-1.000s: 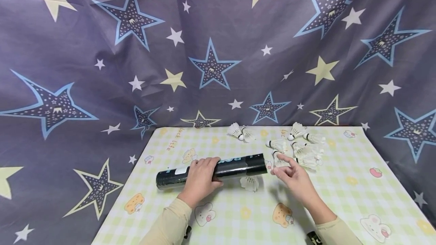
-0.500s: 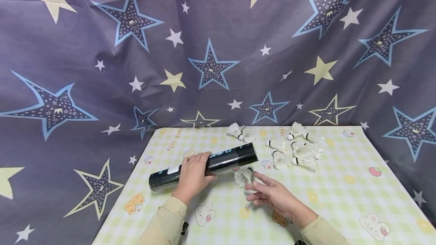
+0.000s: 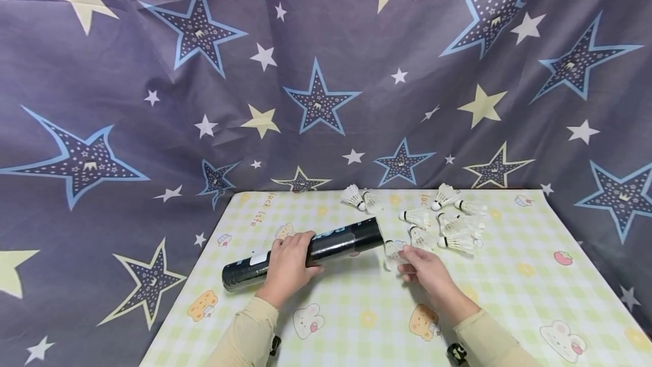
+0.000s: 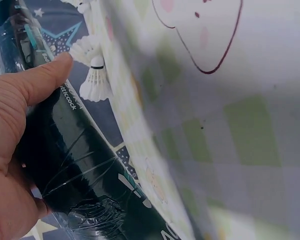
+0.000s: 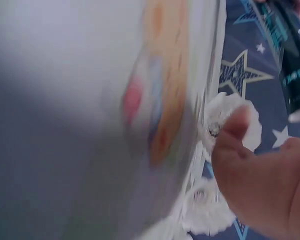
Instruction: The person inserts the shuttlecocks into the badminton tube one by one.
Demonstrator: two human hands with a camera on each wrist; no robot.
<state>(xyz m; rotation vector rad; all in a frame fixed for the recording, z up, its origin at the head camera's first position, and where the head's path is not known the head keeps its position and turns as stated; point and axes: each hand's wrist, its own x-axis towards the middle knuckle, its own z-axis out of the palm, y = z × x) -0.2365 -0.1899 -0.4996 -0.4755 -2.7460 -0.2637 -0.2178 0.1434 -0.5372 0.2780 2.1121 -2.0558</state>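
Right hand (image 3: 430, 276) pinches a white feather shuttlecock with a black band (image 3: 393, 251) between thumb and fingertips, just to the right of the far end of a long black cylindrical tube with blue lettering (image 3: 333, 247). Half a second ago that shuttlecock lay below the tube's right end, and the fingers were parted beside it; now it has shifted up and to the right, gripped. Whether it touches the counter I cannot tell.

Fingers curled over the top and thumb along the near side, the left hand (image 3: 287, 268) grips the tube around its middle. The tube slants upward to the right in the head view, nearly where it was half a second ago but farther left than a second ago. In the left wrist view, wrinkled clear film shows on its surface.

Other white feather shuttlecocks (image 3: 457, 242) lie behind and to the right of the right hand, and a pair (image 3: 363, 200) lies near the back edge, unmoved. All rest on a counter with a pale green-and-white checked cover (image 3: 484, 310). Behind hangs a grey-purple fabric printed with stars (image 3: 316, 33).
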